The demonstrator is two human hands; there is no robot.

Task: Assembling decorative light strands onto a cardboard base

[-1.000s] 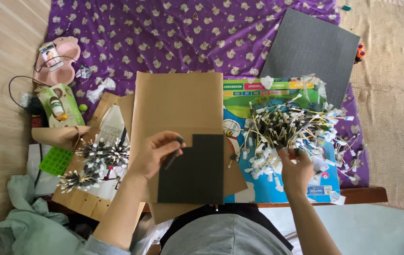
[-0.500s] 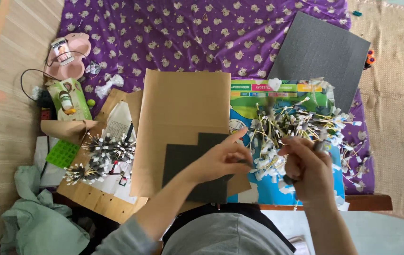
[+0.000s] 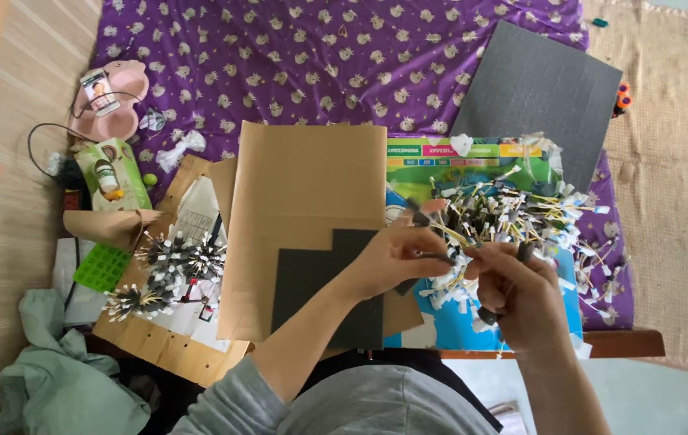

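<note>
Currently both hands meet over the near edge of a heap of small wired parts with yellow leads and white tags (image 3: 513, 221), which lies on a colourful printed sheet (image 3: 473, 153) on the low wooden table (image 3: 634, 342). Left hand (image 3: 396, 254): fingers drawn together, pinching a thin dark lead (image 3: 439, 258) that runs rightward to the other hand; a small dark grey piece (image 3: 418, 213) sits at its upper fingertips, touching or just beside them, cannot tell which. Right hand (image 3: 521, 294): fingers curled and pressed together around the other end of the same lead, with a small dark cylindrical piece (image 3: 489, 316) showing at the lower side of the fist. The lead is thus held between the two hands, just in front of the heap. Left of the hands, a brown cardboard sheet (image 3: 303, 209) lies flat with a dark grey stepped foam piece (image 3: 320, 290) on its near part, partly under the left forearm. Further left, bundles of finished tagged parts (image 3: 171, 262) stand just beside a green moulded tray (image 3: 102, 266). A large dark grey foam square (image 3: 541, 93) rests tilted on the purple patterned cloth (image 3: 320, 56) beyond the heap.
</note>
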